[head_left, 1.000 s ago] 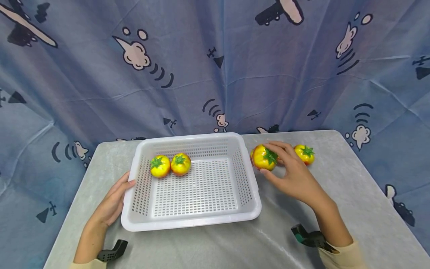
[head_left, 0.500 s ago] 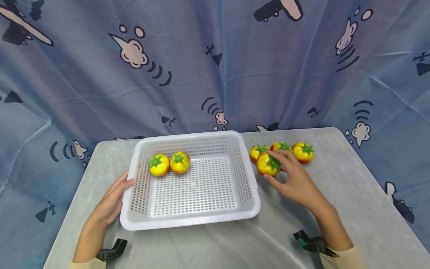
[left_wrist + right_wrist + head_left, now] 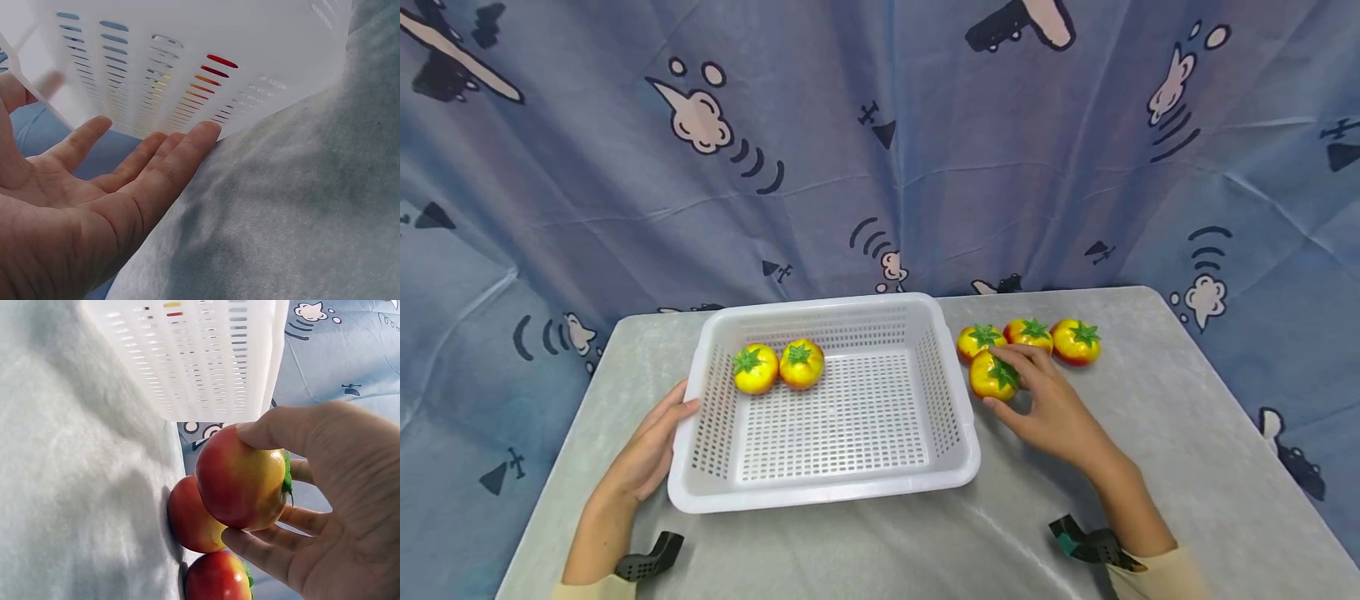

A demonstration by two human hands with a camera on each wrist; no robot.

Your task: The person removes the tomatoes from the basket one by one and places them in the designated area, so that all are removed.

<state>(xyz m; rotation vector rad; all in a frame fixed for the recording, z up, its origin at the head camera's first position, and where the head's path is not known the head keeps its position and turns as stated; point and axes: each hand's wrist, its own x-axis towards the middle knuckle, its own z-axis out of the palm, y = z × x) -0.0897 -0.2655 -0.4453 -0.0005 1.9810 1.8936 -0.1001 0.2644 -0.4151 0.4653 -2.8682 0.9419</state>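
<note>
My right hand (image 3: 1048, 408) holds a yellow-red tomato (image 3: 991, 377) with a green leafy top, thumb on one side and fingertips on the other. In the right wrist view this tomato (image 3: 240, 478) overlaps another tomato (image 3: 192, 515) behind it. Just beyond the hand, three more tomatoes stand in a row: one at the left (image 3: 979, 340), one in the middle (image 3: 1028, 333) and one at the right (image 3: 1077, 342). My left hand (image 3: 651, 446) grips the left side of a white perforated basket (image 3: 820, 500), thumb over the rim, fingers along the outer wall (image 3: 187, 25).
Inside the basket, two tomatoes sit side by side near the back left: one on the left (image 3: 756, 369), one on the right (image 3: 802, 364). A grey cloth-like cover (image 3: 880, 558) lies on the table. Behind it hangs a blue patterned curtain (image 3: 820, 150).
My right hand has brought the tomato a little toward me and lower, uncovering the tomatoes behind it. My left hand and the basket stay in place.
</note>
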